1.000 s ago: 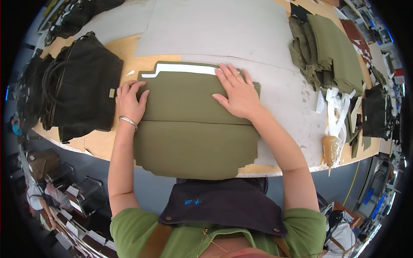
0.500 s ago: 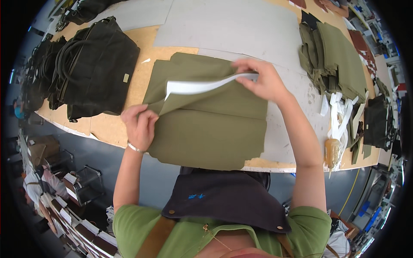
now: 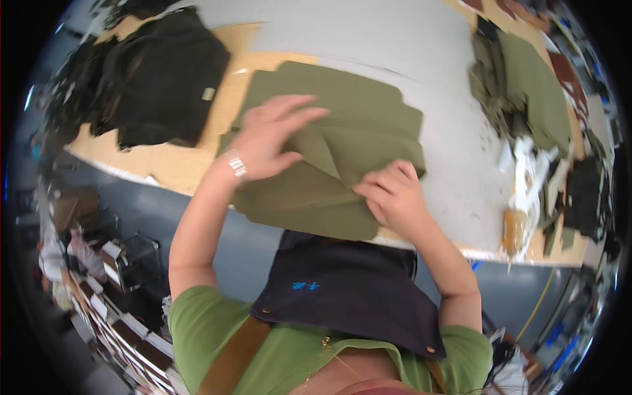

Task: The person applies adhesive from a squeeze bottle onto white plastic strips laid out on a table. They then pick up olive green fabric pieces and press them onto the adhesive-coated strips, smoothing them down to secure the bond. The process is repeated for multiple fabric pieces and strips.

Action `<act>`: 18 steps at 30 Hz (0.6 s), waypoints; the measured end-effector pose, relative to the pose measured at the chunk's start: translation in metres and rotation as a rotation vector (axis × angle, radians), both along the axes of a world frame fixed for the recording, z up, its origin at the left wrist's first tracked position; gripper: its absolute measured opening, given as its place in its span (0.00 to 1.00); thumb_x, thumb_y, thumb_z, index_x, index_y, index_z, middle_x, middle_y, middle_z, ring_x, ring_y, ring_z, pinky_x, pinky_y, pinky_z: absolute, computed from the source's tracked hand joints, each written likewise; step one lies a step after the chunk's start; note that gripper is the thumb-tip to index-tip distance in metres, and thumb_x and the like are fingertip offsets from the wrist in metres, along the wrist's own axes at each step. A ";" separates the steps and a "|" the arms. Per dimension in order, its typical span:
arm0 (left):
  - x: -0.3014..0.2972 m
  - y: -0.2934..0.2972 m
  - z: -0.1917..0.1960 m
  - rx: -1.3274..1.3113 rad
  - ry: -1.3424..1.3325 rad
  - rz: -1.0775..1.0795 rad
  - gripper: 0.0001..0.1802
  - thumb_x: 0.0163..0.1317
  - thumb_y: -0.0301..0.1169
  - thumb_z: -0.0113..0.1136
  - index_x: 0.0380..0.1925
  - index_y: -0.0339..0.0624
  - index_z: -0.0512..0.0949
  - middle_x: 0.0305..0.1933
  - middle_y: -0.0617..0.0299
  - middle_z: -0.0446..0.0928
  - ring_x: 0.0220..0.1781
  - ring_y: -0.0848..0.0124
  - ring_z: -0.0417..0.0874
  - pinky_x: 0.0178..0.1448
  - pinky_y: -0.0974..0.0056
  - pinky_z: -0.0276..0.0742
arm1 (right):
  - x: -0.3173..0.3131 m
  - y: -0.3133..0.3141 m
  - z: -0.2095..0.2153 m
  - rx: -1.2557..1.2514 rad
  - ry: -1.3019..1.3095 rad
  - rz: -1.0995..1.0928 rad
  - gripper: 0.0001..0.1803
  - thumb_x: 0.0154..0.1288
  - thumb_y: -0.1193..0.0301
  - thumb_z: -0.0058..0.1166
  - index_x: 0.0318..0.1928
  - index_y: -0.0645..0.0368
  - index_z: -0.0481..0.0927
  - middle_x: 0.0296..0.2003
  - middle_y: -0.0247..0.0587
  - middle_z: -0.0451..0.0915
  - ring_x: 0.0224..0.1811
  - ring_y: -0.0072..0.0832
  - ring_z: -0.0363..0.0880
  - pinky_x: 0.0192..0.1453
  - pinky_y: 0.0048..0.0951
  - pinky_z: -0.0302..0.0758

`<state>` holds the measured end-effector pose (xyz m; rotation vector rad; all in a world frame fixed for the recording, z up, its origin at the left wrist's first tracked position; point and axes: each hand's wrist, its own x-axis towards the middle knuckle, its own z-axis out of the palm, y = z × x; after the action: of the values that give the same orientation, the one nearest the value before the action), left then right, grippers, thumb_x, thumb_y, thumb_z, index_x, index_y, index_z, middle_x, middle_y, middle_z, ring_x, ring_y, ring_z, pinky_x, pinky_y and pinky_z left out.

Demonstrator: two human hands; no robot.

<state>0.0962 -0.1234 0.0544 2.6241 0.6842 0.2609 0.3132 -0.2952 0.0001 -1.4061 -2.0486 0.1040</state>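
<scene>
A stack of olive green cut fabric pieces [image 3: 342,118] lies on the work table [image 3: 434,59] in front of me. My left hand [image 3: 270,138] rests on the left part of the stack, fingers spread and curled over a raised fold of cloth. My right hand [image 3: 392,197] is lower and to the right, its fingers pinching the near edge of the folded top piece. A bracelet sits on my left wrist.
Black fabric or bags [image 3: 158,79] are piled at the table's left. More olive pieces [image 3: 526,92] are stacked at the right, beside white scraps [image 3: 533,178] and dark cloth [image 3: 582,197]. A wire rack [image 3: 125,257] stands below the table's front edge.
The white template lifted with the top piece is no longer visible. Both hands came down and closer together on the olive stack, now folding its top piece. The view has shifted.
</scene>
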 end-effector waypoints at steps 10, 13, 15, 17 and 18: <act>0.049 0.083 -0.011 0.032 0.325 0.101 0.12 0.50 0.36 0.67 0.36 0.54 0.79 0.37 0.64 0.79 0.45 0.68 0.78 0.66 0.53 0.53 | -0.029 -0.029 -0.005 -0.012 -0.027 -0.087 0.19 0.35 0.76 0.61 0.35 0.51 0.84 0.45 0.34 0.75 0.48 0.35 0.71 0.53 0.42 0.62; 0.040 0.104 -0.046 0.383 0.012 0.471 0.19 0.51 0.38 0.68 0.45 0.55 0.77 0.43 0.64 0.76 0.51 0.66 0.75 0.65 0.52 0.53 | -0.038 -0.033 -0.004 -0.077 -0.045 0.001 0.20 0.35 0.75 0.61 0.36 0.50 0.83 0.44 0.32 0.76 0.47 0.34 0.72 0.54 0.42 0.61; 0.041 0.092 -0.053 0.587 -0.161 0.594 0.24 0.52 0.39 0.68 0.50 0.55 0.74 0.49 0.63 0.73 0.56 0.64 0.71 0.65 0.51 0.53 | -0.042 -0.041 -0.006 -0.128 -0.037 0.055 0.19 0.37 0.76 0.62 0.37 0.49 0.82 0.42 0.29 0.76 0.46 0.32 0.73 0.53 0.41 0.61; 0.050 0.064 -0.043 0.348 -0.123 0.333 0.25 0.53 0.38 0.67 0.53 0.55 0.73 0.55 0.62 0.69 0.60 0.61 0.67 0.64 0.48 0.54 | -0.045 -0.052 -0.013 -0.167 -0.018 0.061 0.19 0.38 0.76 0.62 0.36 0.48 0.82 0.41 0.28 0.77 0.45 0.31 0.73 0.53 0.40 0.61; 0.051 0.046 -0.038 0.234 -0.103 0.158 0.26 0.53 0.38 0.67 0.53 0.55 0.73 0.55 0.61 0.69 0.59 0.60 0.68 0.64 0.48 0.56 | -0.046 -0.055 -0.015 -0.188 -0.013 0.066 0.16 0.42 0.73 0.64 0.36 0.48 0.82 0.41 0.29 0.76 0.45 0.30 0.73 0.53 0.39 0.62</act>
<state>0.1470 -0.0779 0.0160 2.7534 0.8740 0.5500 0.2671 -0.3505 -0.0145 -1.4537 -2.1418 0.3232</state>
